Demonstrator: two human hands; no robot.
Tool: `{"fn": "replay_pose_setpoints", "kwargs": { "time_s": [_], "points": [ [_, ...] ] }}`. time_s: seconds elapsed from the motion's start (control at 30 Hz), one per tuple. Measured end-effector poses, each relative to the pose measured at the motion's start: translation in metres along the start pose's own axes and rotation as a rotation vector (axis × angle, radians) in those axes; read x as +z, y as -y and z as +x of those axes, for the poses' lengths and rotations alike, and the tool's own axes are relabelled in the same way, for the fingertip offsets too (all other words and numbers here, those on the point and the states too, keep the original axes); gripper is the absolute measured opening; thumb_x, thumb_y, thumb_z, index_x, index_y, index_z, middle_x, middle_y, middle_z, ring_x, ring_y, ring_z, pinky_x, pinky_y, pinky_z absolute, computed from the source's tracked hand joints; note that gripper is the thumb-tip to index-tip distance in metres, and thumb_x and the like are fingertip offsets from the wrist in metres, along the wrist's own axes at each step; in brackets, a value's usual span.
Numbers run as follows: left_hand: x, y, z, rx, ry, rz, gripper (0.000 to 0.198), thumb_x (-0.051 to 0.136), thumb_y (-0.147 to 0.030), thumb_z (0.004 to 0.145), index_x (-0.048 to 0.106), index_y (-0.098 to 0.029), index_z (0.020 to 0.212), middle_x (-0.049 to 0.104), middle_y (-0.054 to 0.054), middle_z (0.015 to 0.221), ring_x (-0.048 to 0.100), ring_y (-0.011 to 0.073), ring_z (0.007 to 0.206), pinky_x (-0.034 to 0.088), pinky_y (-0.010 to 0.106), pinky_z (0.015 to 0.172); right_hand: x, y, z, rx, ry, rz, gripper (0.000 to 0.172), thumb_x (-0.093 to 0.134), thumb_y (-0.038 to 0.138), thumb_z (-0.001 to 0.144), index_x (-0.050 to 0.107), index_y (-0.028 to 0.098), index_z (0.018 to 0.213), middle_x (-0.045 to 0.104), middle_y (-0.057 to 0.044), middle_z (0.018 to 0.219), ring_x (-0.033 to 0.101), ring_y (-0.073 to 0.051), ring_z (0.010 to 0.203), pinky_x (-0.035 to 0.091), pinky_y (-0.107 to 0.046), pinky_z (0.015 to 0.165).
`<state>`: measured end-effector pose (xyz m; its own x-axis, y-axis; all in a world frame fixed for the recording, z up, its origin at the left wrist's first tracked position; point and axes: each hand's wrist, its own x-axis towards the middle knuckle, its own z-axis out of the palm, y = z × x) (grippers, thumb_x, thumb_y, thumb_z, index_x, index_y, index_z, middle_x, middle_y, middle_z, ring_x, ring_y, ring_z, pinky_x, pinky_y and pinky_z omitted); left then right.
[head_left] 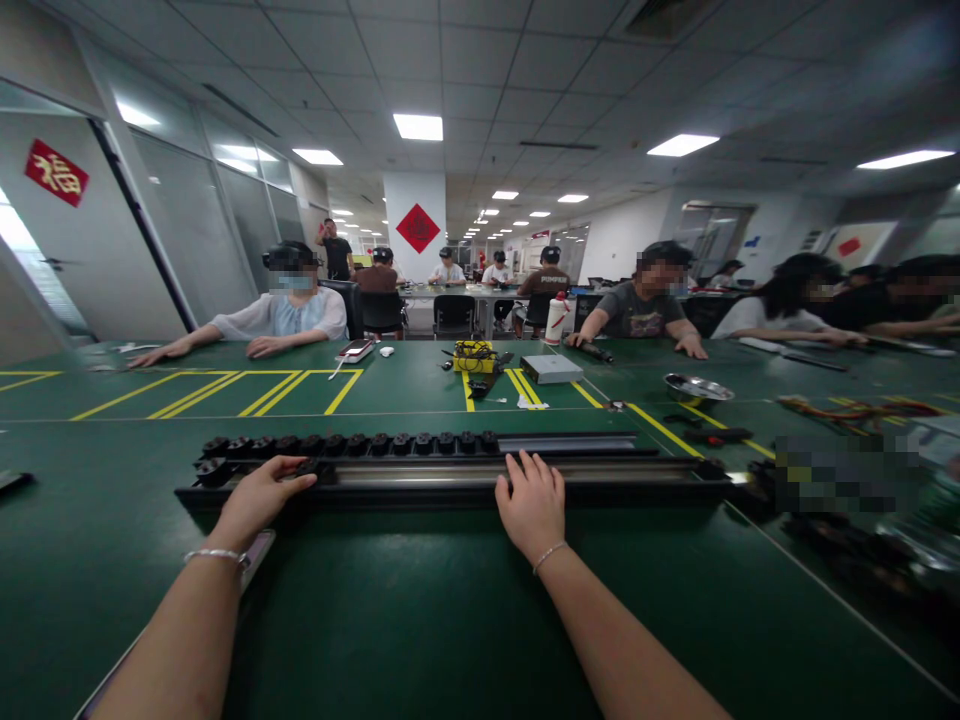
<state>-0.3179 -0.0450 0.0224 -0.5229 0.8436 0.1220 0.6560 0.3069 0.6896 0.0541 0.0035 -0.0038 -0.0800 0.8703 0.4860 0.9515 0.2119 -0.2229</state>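
Rail (420,495) extends beyond right hand (534,510), green tabletop (405,620) fronting its near edge.

The tabletop (375,620) is showing deep green, with yellow stripes (343,393) running across mid-frame; at centre, the near rail (450,494) is showing black edges around a silvery channel, and the row of parts (379,443) behind it is looking black. Silvery bracelets (550,557) are gleaming at lower left and lower centre. Beyond, a box (472,365) is glowing yellow. At upper left, a red sign (56,173) is bearing a gold character, while a red diamond (418,229) is brightening the white pillar (415,188) at upper centre
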Motion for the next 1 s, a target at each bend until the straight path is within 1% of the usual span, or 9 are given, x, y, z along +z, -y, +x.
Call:
{"fn": "replay_pose_setpoints", "kwargs": {
  "time_s": [0.3, 0.57, 0.8, 1.0],
  "points": [
    [0.001, 0.004, 0.001, 0.035, 0.003, -0.003, 0.049, 0.064, -0.047, 0.060, 0.063, -0.020, 0.101, 0.069, 0.009, 0.100, 0.063, 0.0256, 0.093, 0.048, 0.036, 0.084, 0.002, 0.000, 0.001, 0.002, -0.008, 0.002, 0.044, 0.035, 0.036, 0.086, 0.054, 0.020, 0.123, 0.048, -0.008, 0.132, 0.035, -0.025, 0.124, 0.017, -0.041, 0.102],
    [0.000, 0.006, 0.003, 0.013, 0.026, -0.008, 0.050, 0.064, -0.048, 0.060, 0.062, -0.021, 0.102, 0.068, 0.009, 0.101, 0.062, 0.0264, 0.096, 0.047, 0.038, 0.086, 0.001, -0.001, 0.001, 0.006, -0.001, 0.007, 0.044, 0.035, 0.037, 0.086, 0.054, 0.021, 0.123, 0.048, -0.007, 0.132, 0.035, -0.024, 0.125, 0.017, -0.041, 0.103],
    [-0.001, 0.000, 0.000, -0.001, 0.029, -0.026, 0.048, 0.065, -0.044, 0.059, 0.062, -0.020, 0.101, 0.068, 0.010, 0.103, 0.061, 0.0264, 0.098, 0.046, 0.038, 0.087, -0.001, 0.000, 0.001, 0.008, 0.013, 0.005, 0.045, 0.034, 0.037, 0.087, 0.053, 0.021, 0.124, 0.047, -0.007, 0.133, 0.034, -0.024, 0.125, 0.017, -0.040, 0.103],
    [-0.003, -0.005, -0.004, -0.008, 0.022, -0.043, 0.045, 0.066, -0.042, 0.058, 0.063, -0.020, 0.097, 0.069, 0.009, 0.099, 0.063, 0.0266, 0.093, 0.048, 0.038, 0.084, 0.000, 0.000, 0.002, 0.009, 0.009, 0.006, 0.045, 0.034, 0.037, 0.086, 0.053, 0.021, 0.123, 0.048, -0.007, 0.132, 0.035, -0.024, 0.125, 0.017, -0.040, 0.103]
  ]
}}
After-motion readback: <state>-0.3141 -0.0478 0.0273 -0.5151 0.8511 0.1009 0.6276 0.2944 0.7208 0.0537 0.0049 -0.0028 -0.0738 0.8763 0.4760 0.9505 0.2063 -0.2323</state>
